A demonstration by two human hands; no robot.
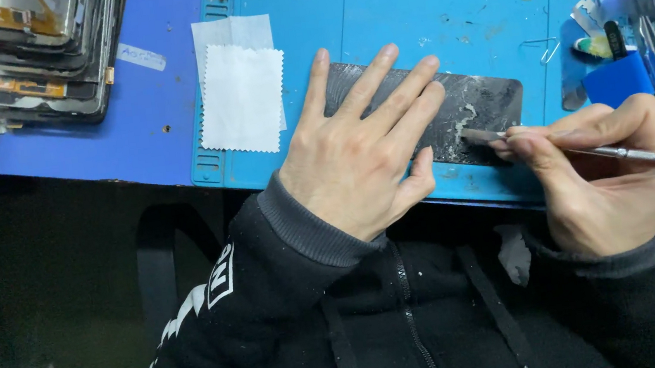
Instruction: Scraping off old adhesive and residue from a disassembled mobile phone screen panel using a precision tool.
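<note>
- Blue covers nearly everything: a blue desk [147,139] carries a lighter blue work mat [406,8] with ridged edges, flecked with scraps and dust.
- On the mat lies a dark flat phone panel [484,102], its surface smeared with pale glue residue, long side running left to right.
- The left hand [357,155] lies flat and spread wide on the left part of the panel, fingers [381,77] pointing away from the person, thumb at the panel's near edge.
- The right hand [600,167] is closed in a pen grip on a thin metal scraping tool [632,155]; the tool's flat tip touches the panel at the residue patch near its near edge.
- Two white cloth squares [242,95] lie overlapped on the mat, left of the panel.
- A stack of phone parts [45,52] stands at the desk's far left corner.
- Small tools [628,55] crowd the mat's right edge.
</note>
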